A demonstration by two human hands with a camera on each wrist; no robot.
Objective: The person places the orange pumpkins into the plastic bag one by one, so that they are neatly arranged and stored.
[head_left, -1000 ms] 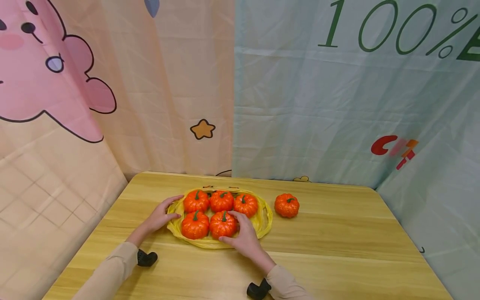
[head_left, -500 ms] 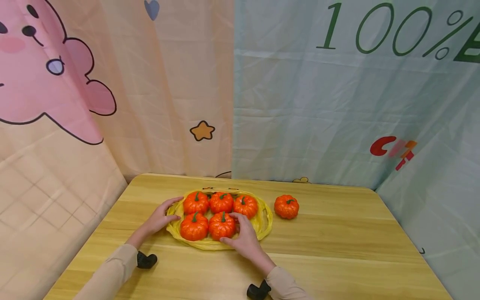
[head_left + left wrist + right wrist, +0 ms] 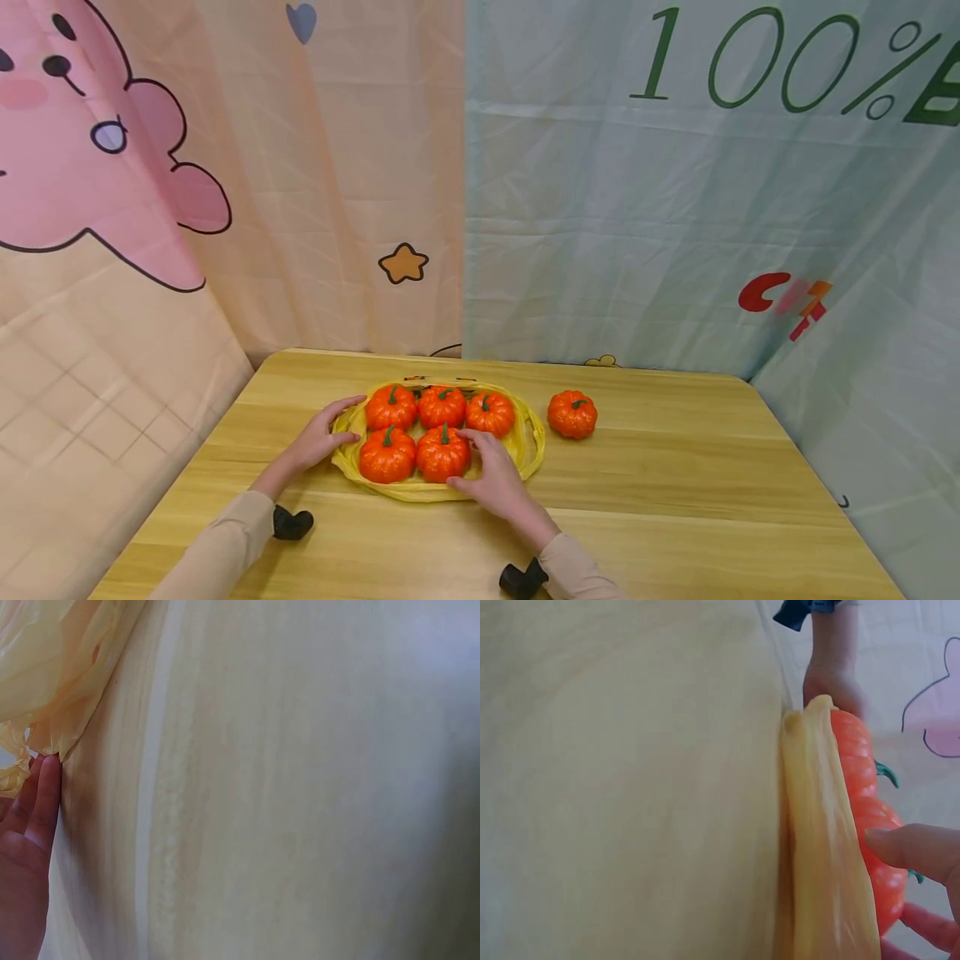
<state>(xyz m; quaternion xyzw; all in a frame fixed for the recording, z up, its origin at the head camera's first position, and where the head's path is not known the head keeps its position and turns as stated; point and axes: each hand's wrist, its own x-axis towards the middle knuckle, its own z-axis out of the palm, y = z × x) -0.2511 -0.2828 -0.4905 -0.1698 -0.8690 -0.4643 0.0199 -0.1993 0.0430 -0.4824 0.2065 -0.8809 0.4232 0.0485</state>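
Several small orange pumpkins with green stems, likely artificial, sit in an open yellow plastic bag, three behind and two in front. My left hand holds the bag's left rim; the left wrist view shows its fingers against the yellow plastic. By the front right pumpkin is my right hand, its fingertips at that pumpkin's right side and the thumb low at its front. The right wrist view has the thumb over this pumpkin, with other fingers partly hidden behind it.
One more pumpkin stands on the wooden table, right of the bag. Printed curtains hang behind the table and at both sides. Black devices are worn at both wrists.
My right hand has drawn slightly right, its thumb shifting away from the front right pumpkin's front. That pumpkin has edged a little left. My left hand keeps its place on the bag.
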